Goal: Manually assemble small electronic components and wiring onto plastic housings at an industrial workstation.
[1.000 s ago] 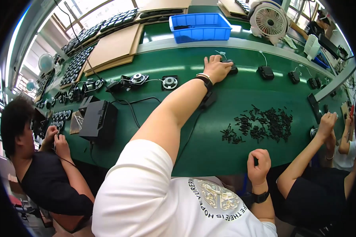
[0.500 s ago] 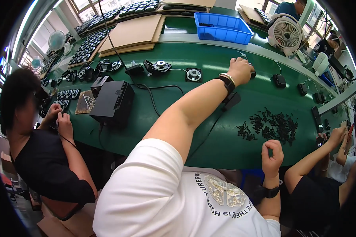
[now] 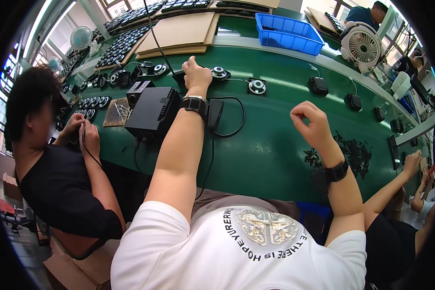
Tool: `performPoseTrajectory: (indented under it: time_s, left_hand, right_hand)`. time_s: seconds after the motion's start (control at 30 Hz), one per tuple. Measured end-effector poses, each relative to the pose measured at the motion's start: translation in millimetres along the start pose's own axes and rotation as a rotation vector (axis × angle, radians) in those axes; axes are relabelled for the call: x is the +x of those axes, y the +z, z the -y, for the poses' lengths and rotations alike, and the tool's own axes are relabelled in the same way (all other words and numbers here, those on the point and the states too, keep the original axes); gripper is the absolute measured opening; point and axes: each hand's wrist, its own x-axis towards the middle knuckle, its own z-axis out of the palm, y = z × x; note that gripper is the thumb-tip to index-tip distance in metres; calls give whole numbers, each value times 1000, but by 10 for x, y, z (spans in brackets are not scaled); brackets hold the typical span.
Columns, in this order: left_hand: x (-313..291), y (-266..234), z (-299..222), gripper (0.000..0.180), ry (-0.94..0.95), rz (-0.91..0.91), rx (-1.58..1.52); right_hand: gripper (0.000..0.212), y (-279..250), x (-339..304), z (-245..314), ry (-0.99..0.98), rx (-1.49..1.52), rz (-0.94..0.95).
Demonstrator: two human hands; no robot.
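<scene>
My left hand point(image 3: 197, 77) reaches across the bench among the black speaker parts, its fingers bent down and hidden behind the back of the hand. Right beside it lies a speaker point(image 3: 219, 73) with a silver round centre, and a black block point(image 3: 180, 77) shows at its other side. My right hand point(image 3: 310, 123) is raised above the bench, thumb and forefinger closed in a ring; anything pinched there is too small to make out. Below and beyond it spreads a pile of small black strips point(image 3: 355, 153). A small black speaker box point(image 3: 319, 85) with a wire stands farther back.
A black power unit point(image 3: 152, 113) with cables stands left of my left forearm. Another speaker point(image 3: 257, 87) lies mid-bench. A blue bin point(image 3: 290, 36) and a white fan point(image 3: 362, 47) sit at the back. Co-workers sit close on both sides.
My left hand has let go of a black speaker box at the back and swung left to the speakers. My right hand has risen forward from the bench's near edge, still pinched.
</scene>
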Motion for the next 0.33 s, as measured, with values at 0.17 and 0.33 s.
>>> performPoseTrajectory:
  time_s: [0.17,0.33]
  left_hand:
    - [168,-105,-122,62,-7,246,151]
    - [164,-119,-100,65,380,207,168]
  right_hand:
    - [10,339,702,-458,70,-101,158]
    - [36,967,1241,-853,-16,-246,197]
